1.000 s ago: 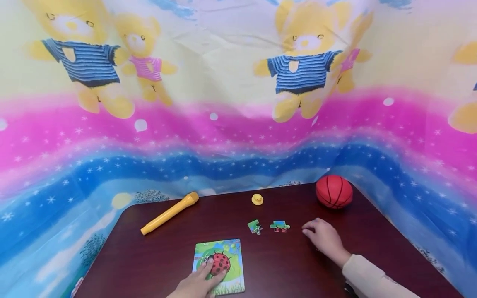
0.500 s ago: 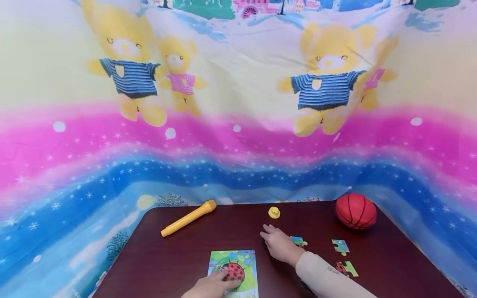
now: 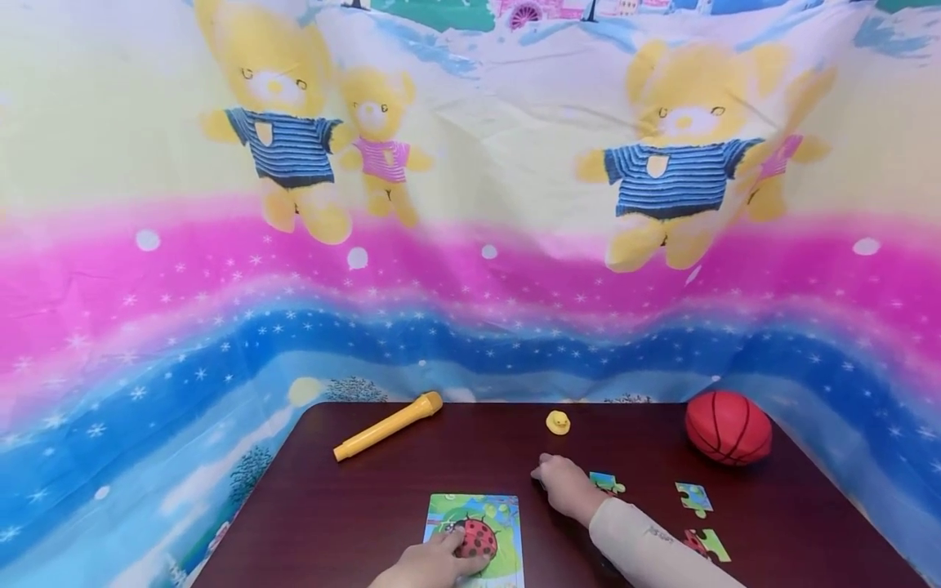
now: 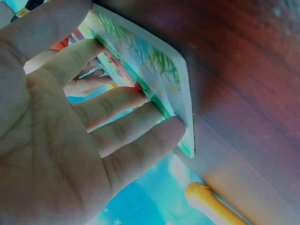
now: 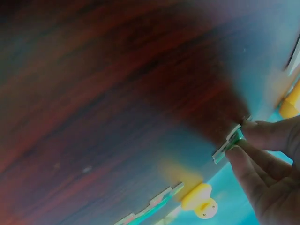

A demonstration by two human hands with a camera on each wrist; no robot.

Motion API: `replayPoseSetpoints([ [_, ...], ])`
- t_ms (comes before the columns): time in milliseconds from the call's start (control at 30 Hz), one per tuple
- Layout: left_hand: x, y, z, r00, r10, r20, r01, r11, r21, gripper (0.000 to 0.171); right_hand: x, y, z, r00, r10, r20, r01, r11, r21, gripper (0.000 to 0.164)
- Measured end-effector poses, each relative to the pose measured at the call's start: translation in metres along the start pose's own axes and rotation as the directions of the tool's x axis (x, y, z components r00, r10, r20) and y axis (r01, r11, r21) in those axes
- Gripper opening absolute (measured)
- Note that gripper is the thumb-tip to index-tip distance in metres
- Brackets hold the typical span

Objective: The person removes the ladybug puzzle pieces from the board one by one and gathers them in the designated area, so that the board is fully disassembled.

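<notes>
A ladybug picture puzzle [image 3: 509, 523] lies flat on the dark wooden table. My left hand [image 3: 426, 565] rests on it, fingers extended over the ladybug; in the left wrist view the fingertips touch the picture near the puzzle's edge. To the right, my right hand [image 3: 568, 487] is low over the table. In the right wrist view its thumb and fingers pinch a loose puzzle piece [image 5: 227, 145] by the edges, close to the tabletop. Another loose piece [image 3: 604, 479] lies just beside that hand, partly hidden by it.
Two more pieces, an upper one [image 3: 694, 497] and a lower one [image 3: 711, 545] partly behind the sleeve, lie farther right. A yellow duck [image 3: 558, 422], a red ball [image 3: 728, 428] and a yellow toy microphone [image 3: 387, 426] are along the back. A printed cloth hangs behind the table [image 3: 309, 506].
My right hand has moved left from beside the ball to the leftmost loose piece, and its fingers have closed on it. The head view has shifted. My left hand stays on the puzzle.
</notes>
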State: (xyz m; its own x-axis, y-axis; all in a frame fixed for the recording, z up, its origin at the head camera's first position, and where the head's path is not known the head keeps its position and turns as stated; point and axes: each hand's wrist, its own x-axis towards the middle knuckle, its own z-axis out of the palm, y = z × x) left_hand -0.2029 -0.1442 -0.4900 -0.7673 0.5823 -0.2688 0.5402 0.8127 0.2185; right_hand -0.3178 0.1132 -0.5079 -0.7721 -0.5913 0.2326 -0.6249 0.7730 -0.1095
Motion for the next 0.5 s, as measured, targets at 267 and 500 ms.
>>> replayPoseSetpoints([
  [267, 0.000, 0.005, -0.002, 1.000, 0.005, 0.001, -0.005, 1.000, 0.030, 0.045, 0.001, 0.002, 0.006, 0.998, 0.040, -0.042, -0.040, 0.999, -0.005, 0.011],
  [500, -0.001, 0.003, -0.003, 1.000, -0.013, -0.001, 0.013, 0.999, 0.031, 0.048, 0.000, -0.010, 0.000, 0.996, -0.007, -0.090, 0.012, 0.998, 0.058, 0.016],
])
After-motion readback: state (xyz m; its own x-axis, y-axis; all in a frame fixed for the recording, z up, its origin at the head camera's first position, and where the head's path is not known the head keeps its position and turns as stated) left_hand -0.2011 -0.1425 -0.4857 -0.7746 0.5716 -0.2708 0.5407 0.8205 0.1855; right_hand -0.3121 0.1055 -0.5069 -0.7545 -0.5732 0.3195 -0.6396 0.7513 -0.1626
